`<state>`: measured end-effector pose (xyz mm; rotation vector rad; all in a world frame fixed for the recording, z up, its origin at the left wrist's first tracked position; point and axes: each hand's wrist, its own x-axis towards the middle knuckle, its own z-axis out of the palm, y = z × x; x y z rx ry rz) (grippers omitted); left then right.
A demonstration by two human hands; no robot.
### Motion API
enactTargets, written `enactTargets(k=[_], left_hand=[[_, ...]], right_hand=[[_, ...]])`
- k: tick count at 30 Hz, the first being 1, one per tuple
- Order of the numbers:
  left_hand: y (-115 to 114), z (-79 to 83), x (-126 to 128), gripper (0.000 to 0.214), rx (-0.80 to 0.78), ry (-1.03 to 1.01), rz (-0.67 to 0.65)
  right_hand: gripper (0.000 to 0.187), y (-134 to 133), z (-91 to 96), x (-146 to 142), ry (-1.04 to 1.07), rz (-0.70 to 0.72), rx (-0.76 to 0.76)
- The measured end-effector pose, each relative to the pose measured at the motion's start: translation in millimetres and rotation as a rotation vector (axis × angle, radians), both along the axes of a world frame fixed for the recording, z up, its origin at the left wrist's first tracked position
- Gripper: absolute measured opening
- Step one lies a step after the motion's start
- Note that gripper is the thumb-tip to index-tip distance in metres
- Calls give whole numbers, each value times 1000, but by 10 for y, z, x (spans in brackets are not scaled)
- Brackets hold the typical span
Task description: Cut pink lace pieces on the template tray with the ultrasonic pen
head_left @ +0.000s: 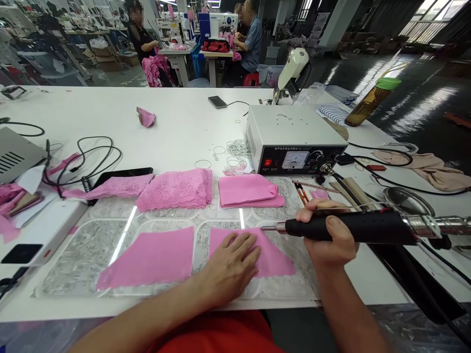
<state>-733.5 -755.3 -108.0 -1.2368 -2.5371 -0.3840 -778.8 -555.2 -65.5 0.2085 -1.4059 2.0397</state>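
My left hand (231, 264) lies flat with its fingers stretched over a pink fabric piece (274, 257) on a clear patterned mat (79, 257). In my right hand (333, 240) is a black ultrasonic welding gun (353, 228), held level. Its thin metal tip points left and appears at the upper edge of that fabric; whether it touches cannot be told. To the left lies a second pink fabric piece (154, 257) with a slanted side. Behind are a folded pink fabric stack (246, 190) and a stack of pink lace (178, 189).
An ultrasonic welder box (294, 132) with a dial stands at the back right, cabled to the gun. A phone (217, 102), a tilted bottle (371, 100) and a pink scrap (146, 117) lie farther back. Cables (97, 147) loop at left. Co-workers sit at sewing machines beyond.
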Motion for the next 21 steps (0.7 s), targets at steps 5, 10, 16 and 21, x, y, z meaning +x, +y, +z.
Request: enactTargets(k=[5,10,16,21], left_hand=[[6,3,-8,32,-2,-15,-4],[-5,-7,-3,34,0,-9,-5],[-6,-6,-7,33,-7,-20,0],[-7,10,-7,32,-12,-23,5]], right_hand=[[14,-2,-3,-9,-12,-26,-2],[15,1,2,0,-15,9,-3],[14,-10,-5,-4,12,26,39],[11,-16,-2,-9,50,38,35]])
